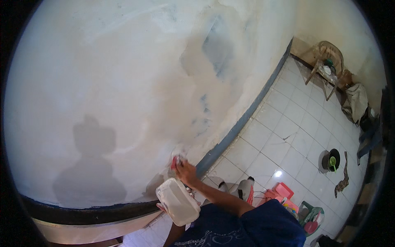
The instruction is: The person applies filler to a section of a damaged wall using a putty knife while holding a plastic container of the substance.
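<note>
My right hand [187, 173] is closed around a red-handled tool [175, 162], seemingly a putty scraper, pressed to the lower wall. Its blade is hard to make out. The wall [135, 74] is whitish, with broad beige smears of filler and a few bluish-grey patches. Below and nearer to me, a shallow off-white plastic tub [177, 201] rests tilted in my left hand [161, 207]. Fingers of that hand wrap its sides, while the palm is hidden under it. Pale paste coats the tub's inside.
A dark blue skirting band [230, 138] runs along the wall's foot. On the white tiles [271, 164] stand a black bucket [330, 160] with a green dipper, a brown rag [342, 185] and a pink-red box [284, 190]. Far right are a chair [330, 55] and a sack [356, 101].
</note>
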`<act>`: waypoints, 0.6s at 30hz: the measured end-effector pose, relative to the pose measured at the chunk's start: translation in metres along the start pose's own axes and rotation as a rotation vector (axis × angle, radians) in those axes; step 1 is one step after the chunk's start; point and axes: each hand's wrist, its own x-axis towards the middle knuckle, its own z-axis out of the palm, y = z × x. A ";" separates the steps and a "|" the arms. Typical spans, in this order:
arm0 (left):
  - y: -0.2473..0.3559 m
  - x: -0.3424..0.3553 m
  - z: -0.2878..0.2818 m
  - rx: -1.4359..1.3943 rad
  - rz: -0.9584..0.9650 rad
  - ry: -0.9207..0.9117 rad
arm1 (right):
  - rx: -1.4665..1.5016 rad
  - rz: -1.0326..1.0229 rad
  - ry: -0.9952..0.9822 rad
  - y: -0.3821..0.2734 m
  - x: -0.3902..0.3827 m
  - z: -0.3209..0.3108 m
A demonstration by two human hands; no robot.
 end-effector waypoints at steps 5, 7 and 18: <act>-0.002 0.004 0.016 0.229 0.034 -0.101 | 0.098 -0.098 0.097 0.022 -0.035 -0.047; -0.008 0.008 0.022 0.130 -0.025 -0.106 | -0.017 0.158 0.201 0.059 -0.029 -0.052; -0.006 0.003 0.022 0.053 -0.040 -0.011 | -0.013 0.101 0.041 0.064 -0.014 0.010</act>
